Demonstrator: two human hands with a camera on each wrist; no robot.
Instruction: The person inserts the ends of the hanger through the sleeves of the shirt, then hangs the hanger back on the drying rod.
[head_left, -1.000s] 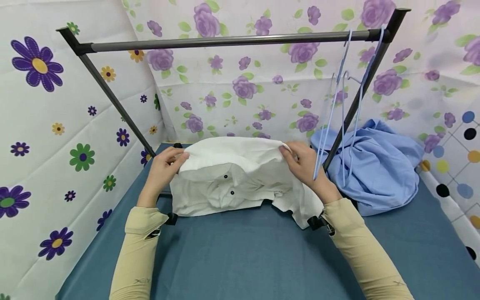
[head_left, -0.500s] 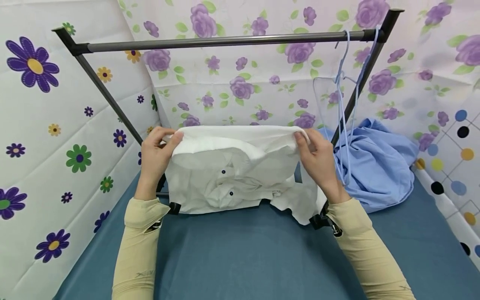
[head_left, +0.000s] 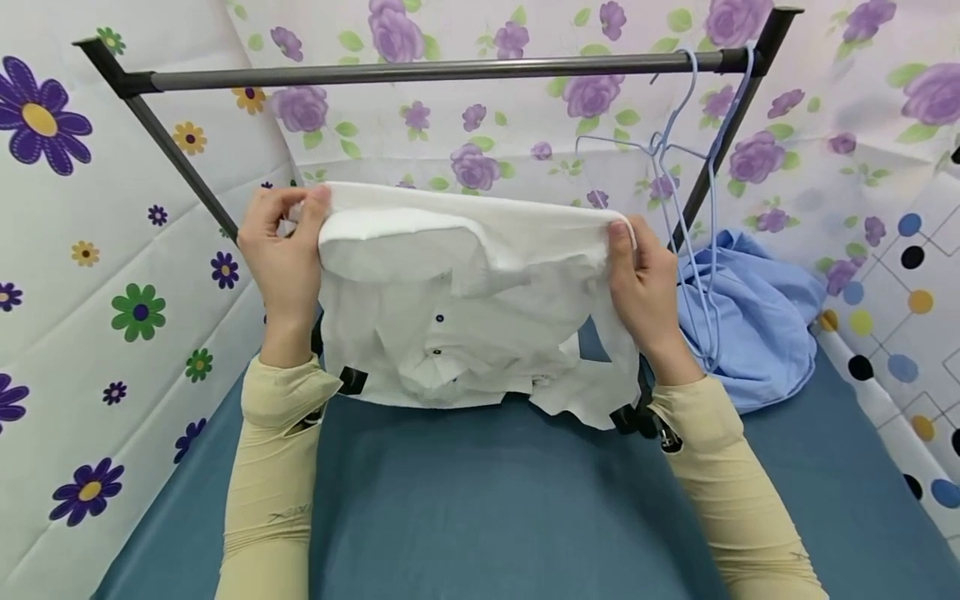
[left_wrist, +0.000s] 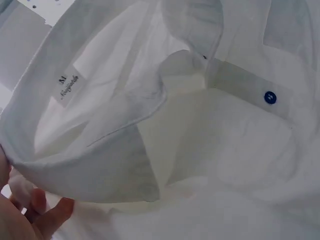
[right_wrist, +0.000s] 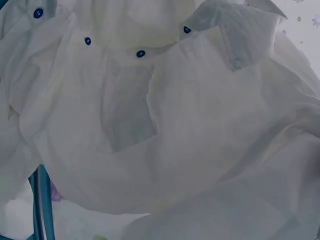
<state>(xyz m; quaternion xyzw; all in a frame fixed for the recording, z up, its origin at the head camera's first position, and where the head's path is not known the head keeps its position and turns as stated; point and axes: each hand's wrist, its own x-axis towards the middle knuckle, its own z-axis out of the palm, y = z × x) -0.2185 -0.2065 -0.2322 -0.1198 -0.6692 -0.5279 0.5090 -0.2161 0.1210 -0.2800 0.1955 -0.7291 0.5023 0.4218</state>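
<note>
A white button-up shirt (head_left: pixel 517 300) hangs between my hands above the table, its upper edge stretched taut and sloping down to the right. My left hand (head_left: pixel 288 242) pinches the left end of that edge between thumb and fingers. The right end is gripped the same way by my right hand (head_left: pixel 647 287). In the left wrist view the shirt's collar (left_wrist: pixel 105 170) stands open, with a size label (left_wrist: pixel 67 87) inside and a dark blue button (left_wrist: pixel 270 97) beyond. Several buttons and a pocket (right_wrist: pixel 132 107) show in the right wrist view, where the right hand is out of sight.
A dark metal rack bar (head_left: pixel 420 73) spans the back above the shirt. Light blue wire hangers (head_left: pixel 693 283) hang at its right end. Behind them a crumpled blue cloth (head_left: pixel 765 325) lies on the blue-covered table (head_left: pixel 510 500). Flowered sheets (head_left: pixel 480 167) wall the back and sides.
Both hands have risen with the shirt and moved apart, the left hand ending higher. The shirt's upper edge has become taut. The hangers have swung and turned.
</note>
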